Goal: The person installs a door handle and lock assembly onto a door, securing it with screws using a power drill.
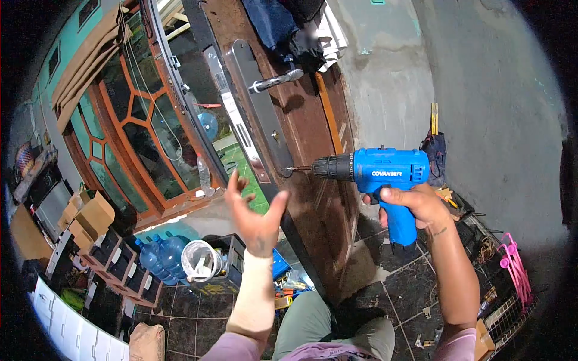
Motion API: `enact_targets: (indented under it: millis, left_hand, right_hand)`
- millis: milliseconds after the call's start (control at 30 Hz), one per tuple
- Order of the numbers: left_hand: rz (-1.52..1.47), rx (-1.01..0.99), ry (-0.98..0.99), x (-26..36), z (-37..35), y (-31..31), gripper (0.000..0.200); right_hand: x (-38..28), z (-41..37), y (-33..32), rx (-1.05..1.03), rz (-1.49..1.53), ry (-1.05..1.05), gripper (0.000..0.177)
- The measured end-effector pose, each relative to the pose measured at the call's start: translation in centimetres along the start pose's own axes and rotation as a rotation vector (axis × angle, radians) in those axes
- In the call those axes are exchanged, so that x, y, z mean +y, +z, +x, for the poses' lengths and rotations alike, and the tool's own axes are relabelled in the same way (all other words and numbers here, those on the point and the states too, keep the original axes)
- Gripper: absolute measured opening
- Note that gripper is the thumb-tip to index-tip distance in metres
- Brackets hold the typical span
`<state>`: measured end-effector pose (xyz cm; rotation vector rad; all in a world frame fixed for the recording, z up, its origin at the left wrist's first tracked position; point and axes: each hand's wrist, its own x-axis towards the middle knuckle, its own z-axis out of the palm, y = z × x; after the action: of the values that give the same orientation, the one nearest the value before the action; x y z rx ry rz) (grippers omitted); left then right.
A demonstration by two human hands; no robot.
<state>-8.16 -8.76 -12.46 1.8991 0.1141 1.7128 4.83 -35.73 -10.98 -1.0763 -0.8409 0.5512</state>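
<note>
My right hand [412, 204] is wrapped around the grip of a blue cordless drill [388, 171], thumb across its side. The drill lies level, its black chuck [333, 168] facing left. Its thin bit reaches the lower end of a dark handle plate [256, 99] on a brown wooden door [313, 198]; whether it sits in a screw I cannot make out. Higher on that plate is a metal lever handle [277, 80]. My left hand [256, 210] is held near the door's edge, below the lock strip [238, 123], fingers apart and nothing in them.
Dark clothes [283, 30] hang on the door's upper part. At lower left stand blue water jugs [161, 259], a white bucket [201, 260] and cardboard boxes [90, 219]. Hand tools [292, 292] lie by my knees. A pink folded item [515, 271] is at right by the grey wall [494, 120].
</note>
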Motion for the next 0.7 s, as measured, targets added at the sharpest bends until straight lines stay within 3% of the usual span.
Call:
enact_targets:
  millis: [67,100,200,233,333,433,700]
  left_hand:
    - [-0.011,-0.272,-0.158,0.2,1.3,0.8,0.089]
    - [-0.024,-0.131,0.049,0.3,1.0,2.2,0.087]
    - [-0.024,-0.108,-0.189,1.6,1.1,2.8,0.081]
    - [-0.003,-0.075,-0.157,1.8,1.2,3.1,0.071]
    - [-0.002,-0.04,-0.178,2.0,1.3,3.2,0.063]
    - [0.116,-0.017,-0.153,2.1,1.3,3.4,0.056]
    - [0.056,-0.01,-0.194,2.2,1.3,3.6,0.058]
  right_hand:
    - [-0.4,0.1,0.4,0.005,-0.054,-0.023,0.043]
    - [-0.4,0.1,0.5,0.005,-0.075,-0.025,0.042]
    - [-0.8,0.0,0.4,0.016,-0.097,0.0,0.049]
    - [-0.8,0.0,0.4,0.016,-0.097,0.019,0.053]
    - [-0.9,-0.1,0.7,0.034,-0.116,0.005,0.04]
    - [-1.2,-0.4,1.1,0.052,-0.128,0.003,0.04]
    - [-1.3,-0.5,1.0,0.077,-0.198,-0.006,0.038]
